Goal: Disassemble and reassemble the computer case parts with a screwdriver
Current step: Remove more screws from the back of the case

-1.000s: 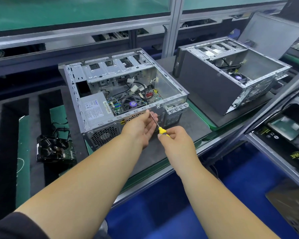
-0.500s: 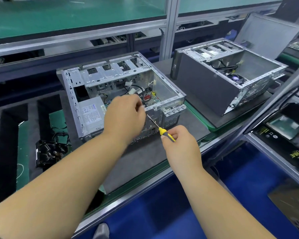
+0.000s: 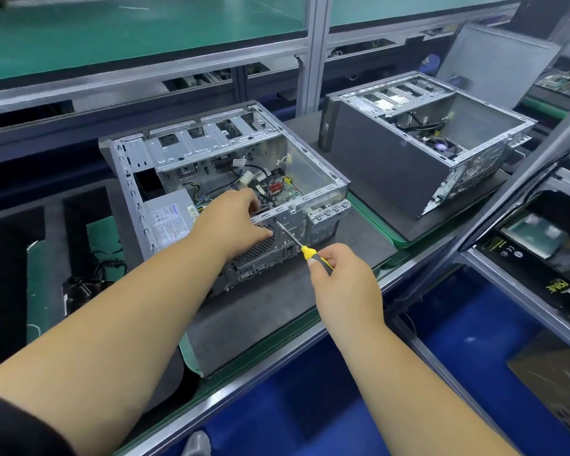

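An open silver computer case (image 3: pixel 313 172) lies on its side on a dark mat, with cables, a board and a power supply (image 3: pixel 167 215) showing inside. My left hand (image 3: pixel 231 218) grips the case's near top rail, fingers hooked inside and thumb over the rear fan grille. My right hand (image 3: pixel 343 278) holds a yellow-and-black screwdriver (image 3: pixel 305 251). Its thin shaft points up and left, and the tip touches the rear panel just below the top rail, beside my left thumb.
A second open case (image 3: pixel 392 156) lies on a mat to the right, a loose side panel (image 3: pixel 494 64) leaning behind it. A black part with cables (image 3: pixel 79 287) sits at the left. Aluminium frame posts (image 3: pixel 313 54) rise behind, and a slanted bar (image 3: pixel 507 199) crosses at right.
My left hand left the screwdriver shaft and moved up onto the case's top rail. The screwdriver tip came to the rear panel. The view shifted closer and slightly left.
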{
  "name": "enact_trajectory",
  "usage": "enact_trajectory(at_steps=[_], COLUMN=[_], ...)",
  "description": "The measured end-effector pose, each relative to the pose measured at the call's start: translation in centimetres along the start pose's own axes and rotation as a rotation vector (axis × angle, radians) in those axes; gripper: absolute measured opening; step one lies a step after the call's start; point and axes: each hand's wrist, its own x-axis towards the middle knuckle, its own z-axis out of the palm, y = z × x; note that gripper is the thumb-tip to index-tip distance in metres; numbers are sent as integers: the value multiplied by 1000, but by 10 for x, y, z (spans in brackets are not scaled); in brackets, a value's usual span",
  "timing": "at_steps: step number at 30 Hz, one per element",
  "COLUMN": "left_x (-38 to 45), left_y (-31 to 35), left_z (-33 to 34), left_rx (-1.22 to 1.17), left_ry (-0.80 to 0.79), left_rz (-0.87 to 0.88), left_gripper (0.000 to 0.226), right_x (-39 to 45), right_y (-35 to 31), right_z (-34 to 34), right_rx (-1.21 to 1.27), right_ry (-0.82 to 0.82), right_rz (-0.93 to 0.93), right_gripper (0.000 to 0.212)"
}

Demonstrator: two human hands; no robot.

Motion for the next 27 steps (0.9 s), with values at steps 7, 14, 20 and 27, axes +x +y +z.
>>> enact_trajectory(at_steps=[7, 14, 20, 27], left_x=[6, 9, 10, 14], left_y=[-8, -10, -10, -13], left_z=[5, 7, 8, 8], left_rx=[-52, -75, -79, -114], left_ry=[-24, -12, -18, -28], left_rz=[125, 69, 46, 80], left_gripper=[56, 57, 57, 54], right_x=[-1, -2, -1, 2], right_y=[-8, -11, -9, -9], right_z=[-1, 4, 3, 7], right_rx=[-153, 291, -27, -10], right_ry=[-37, -192, 43, -17], right_rz=[-36, 161, 24, 28], right_gripper=[31, 30, 24, 32])
